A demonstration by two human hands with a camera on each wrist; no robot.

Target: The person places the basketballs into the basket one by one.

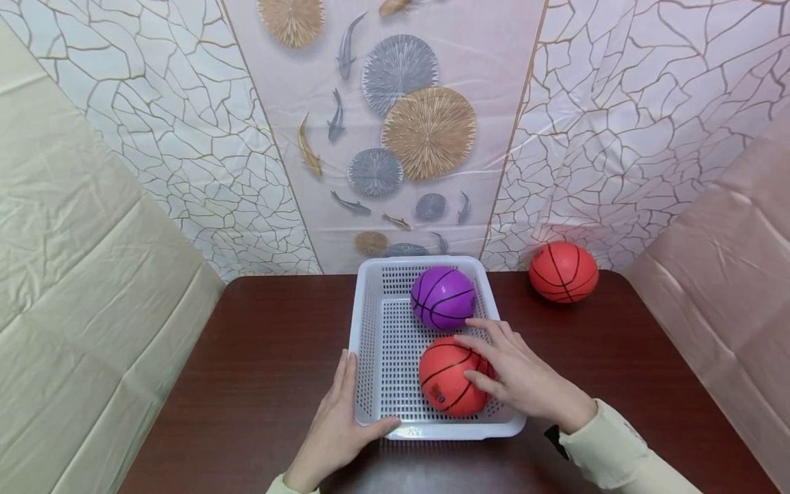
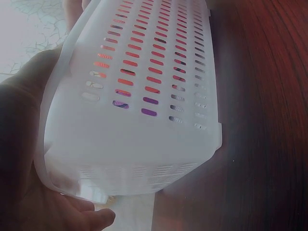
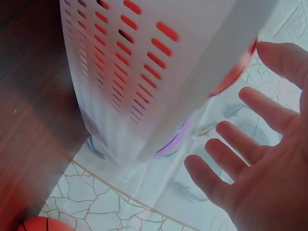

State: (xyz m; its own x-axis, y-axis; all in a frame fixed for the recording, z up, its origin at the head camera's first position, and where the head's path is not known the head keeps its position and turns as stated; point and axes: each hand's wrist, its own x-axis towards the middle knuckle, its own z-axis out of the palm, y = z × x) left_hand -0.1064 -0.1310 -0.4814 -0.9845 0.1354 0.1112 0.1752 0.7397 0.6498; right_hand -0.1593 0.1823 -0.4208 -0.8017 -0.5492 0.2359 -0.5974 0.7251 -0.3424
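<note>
A white perforated plastic basket (image 1: 370, 288) stands on the table with a purple ball (image 1: 443, 298) toward its back and a red ball (image 1: 453, 377) at its front right. Both balls carry black basketball lines. My left hand (image 1: 338, 418) rests at the basket's front left corner, fingers straight along the left side and thumb on the front rim. Over the right rim reaches my right hand (image 1: 518, 374), fingers spread and loosely bent above the red ball. In the right wrist view, the right hand (image 3: 260, 149) has gaps between its fingers and grips nothing.
Another red ball (image 1: 564, 272) lies at the table's back right corner, outside the basket. The dark wooden table (image 1: 265, 357) meets a patterned cloth wall (image 1: 395, 137) at the back. Pale cloth panels (image 1: 92, 274) flank both sides.
</note>
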